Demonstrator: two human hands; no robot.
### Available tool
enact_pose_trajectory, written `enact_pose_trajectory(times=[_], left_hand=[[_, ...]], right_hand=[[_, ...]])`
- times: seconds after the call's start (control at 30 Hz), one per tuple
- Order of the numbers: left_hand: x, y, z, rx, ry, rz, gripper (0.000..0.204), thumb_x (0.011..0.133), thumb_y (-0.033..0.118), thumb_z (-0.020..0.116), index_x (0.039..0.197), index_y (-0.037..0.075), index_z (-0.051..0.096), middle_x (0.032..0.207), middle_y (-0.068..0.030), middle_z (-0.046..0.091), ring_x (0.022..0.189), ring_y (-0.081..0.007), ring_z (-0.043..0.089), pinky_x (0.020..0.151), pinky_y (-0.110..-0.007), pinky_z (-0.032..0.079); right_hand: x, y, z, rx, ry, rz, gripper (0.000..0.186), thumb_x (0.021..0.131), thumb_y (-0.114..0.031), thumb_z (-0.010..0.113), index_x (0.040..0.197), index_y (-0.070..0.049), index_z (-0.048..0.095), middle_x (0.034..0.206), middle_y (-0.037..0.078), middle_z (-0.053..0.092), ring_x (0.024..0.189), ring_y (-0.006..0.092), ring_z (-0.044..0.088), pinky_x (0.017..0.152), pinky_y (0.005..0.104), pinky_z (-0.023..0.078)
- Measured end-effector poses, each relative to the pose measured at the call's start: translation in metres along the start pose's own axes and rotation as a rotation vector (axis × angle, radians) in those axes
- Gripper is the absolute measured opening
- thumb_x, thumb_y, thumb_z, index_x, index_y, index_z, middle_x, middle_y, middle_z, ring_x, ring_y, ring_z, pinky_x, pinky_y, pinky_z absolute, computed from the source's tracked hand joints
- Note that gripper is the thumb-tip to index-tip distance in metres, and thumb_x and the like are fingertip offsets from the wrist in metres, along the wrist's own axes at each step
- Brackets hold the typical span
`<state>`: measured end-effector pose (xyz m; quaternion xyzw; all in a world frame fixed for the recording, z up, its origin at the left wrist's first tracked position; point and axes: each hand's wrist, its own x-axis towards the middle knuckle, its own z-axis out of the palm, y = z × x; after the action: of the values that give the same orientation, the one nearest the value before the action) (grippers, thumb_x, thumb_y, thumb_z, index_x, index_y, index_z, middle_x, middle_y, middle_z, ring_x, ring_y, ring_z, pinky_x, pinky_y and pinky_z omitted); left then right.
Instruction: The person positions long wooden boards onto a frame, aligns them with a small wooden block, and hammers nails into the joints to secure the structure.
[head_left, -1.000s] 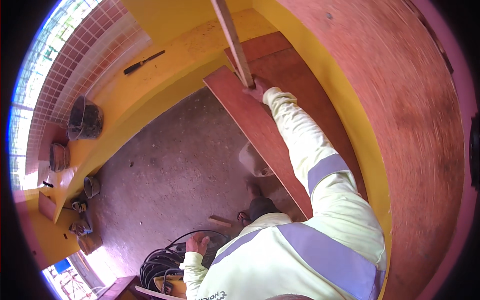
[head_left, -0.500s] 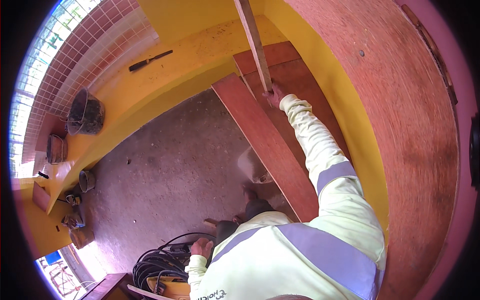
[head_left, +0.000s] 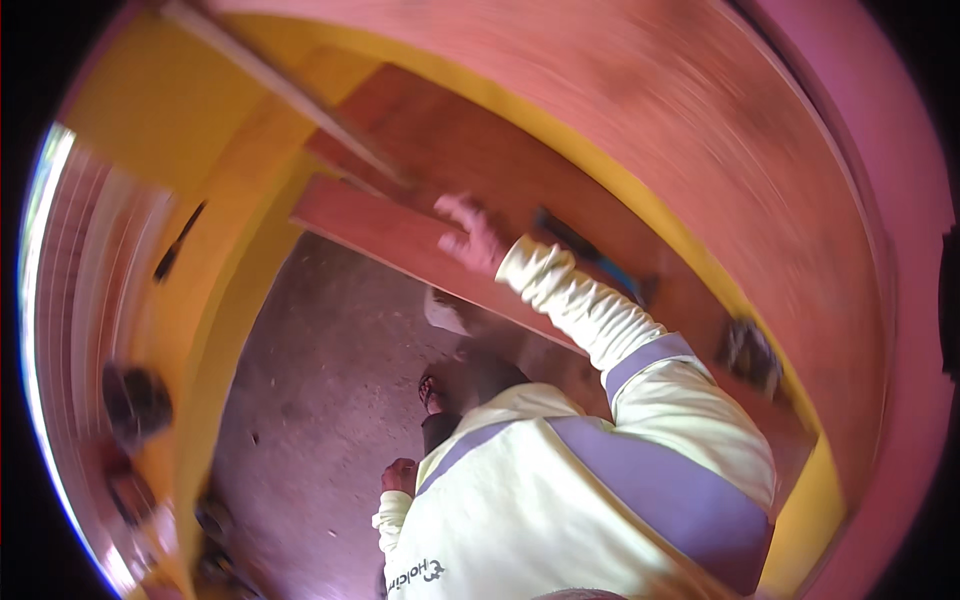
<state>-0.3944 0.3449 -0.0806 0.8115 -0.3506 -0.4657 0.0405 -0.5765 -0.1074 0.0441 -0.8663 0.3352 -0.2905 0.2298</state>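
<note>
The right hand (head_left: 475,240) hung out over the red-brown board (head_left: 390,238), its fingers parted and released, just beside the lower end of the wooden post (head_left: 290,98). The post slanted from the upper left down to the red-brown panel (head_left: 490,150), its foot blurred, so that I could not tell whether it touched the panel or the board. The left hand (head_left: 398,475) was low at the person's side, near the dark-clad leg; it was in shadow, and I could not tell whether its fingers were clenched or loose. On the panel, beyond the right sleeve (head_left: 575,300), lay a blue-and-black tool (head_left: 590,255), with a dark bundle (head_left: 750,355) farther along. A pale object (head_left: 445,312) was on the floor (head_left: 320,400) just beside the board. At left, a slim dark tool (head_left: 180,240) and a bucket (head_left: 137,402) were on the yellow ledge (head_left: 205,215).
</note>
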Motion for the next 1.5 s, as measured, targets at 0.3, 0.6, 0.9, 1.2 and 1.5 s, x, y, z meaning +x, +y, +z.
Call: enact_pose_trajectory(times=[0.3,0.6,0.9,1.2,1.5], left_hand=[[0.121,-0.042,-0.111,0.578,-0.078,0.473,0.026,0.072,0.033,0.065,0.080,0.008,0.066,0.085,-0.0136,0.066,0.081,-0.0320,0.063,0.074,-0.040,0.051],[-0.034,0.312,-0.164,-0.620,-0.434,1.241,0.033,0.081,0.029,0.063,0.092,-0.001,0.057,0.078,-0.0128,0.059,0.062,-0.0183,0.060,0.055,-0.028,0.052],[-0.064,0.424,-0.001,0.019,-0.703,1.234,0.055,0.078,0.052,0.059,0.090,-0.003,0.057,0.081,-0.0120,0.061,0.066,-0.0182,0.061,0.058,-0.030,0.052],[-0.134,0.419,0.162,0.582,-0.964,1.086,0.017,0.075,0.012,0.063,0.087,0.000,0.064,0.077,-0.0096,0.064,0.071,-0.0174,0.062,0.067,-0.028,0.051],[-0.153,0.492,0.276,0.785,-1.019,1.343,0.014,0.074,0.010,0.066,0.085,0.002,0.063,0.073,-0.0084,0.066,0.068,-0.0150,0.063,0.064,-0.027,0.050]], right_hand=[[-0.316,-0.106,-0.012,0.242,-0.167,0.611,0.016,0.075,-0.017,0.059,0.085,-0.005,0.058,0.071,0.015,0.057,0.068,0.0338,0.059,0.060,0.0415,0.047],[-0.426,-0.061,-0.065,0.073,-0.097,0.703,0.016,0.071,-0.018,0.058,0.084,-0.009,0.060,0.073,0.016,0.060,0.068,0.0357,0.059,0.062,0.0442,0.047],[-0.565,-0.038,-0.235,-0.290,0.836,0.991,0.019,0.078,-0.019,0.052,0.076,-0.002,0.060,0.071,0.019,0.059,0.065,0.0370,0.058,0.058,0.0437,0.045],[-0.735,-0.043,-0.148,-0.371,0.757,1.442,0.018,0.076,-0.021,0.055,0.085,-0.006,0.061,0.076,0.017,0.062,0.075,0.0359,0.060,0.068,0.0423,0.047],[-0.775,-0.155,-0.111,0.003,0.734,1.784,0.023,0.075,-0.025,0.054,0.089,-0.010,0.064,0.088,0.013,0.065,0.087,0.0329,0.061,0.075,0.0423,0.048]])
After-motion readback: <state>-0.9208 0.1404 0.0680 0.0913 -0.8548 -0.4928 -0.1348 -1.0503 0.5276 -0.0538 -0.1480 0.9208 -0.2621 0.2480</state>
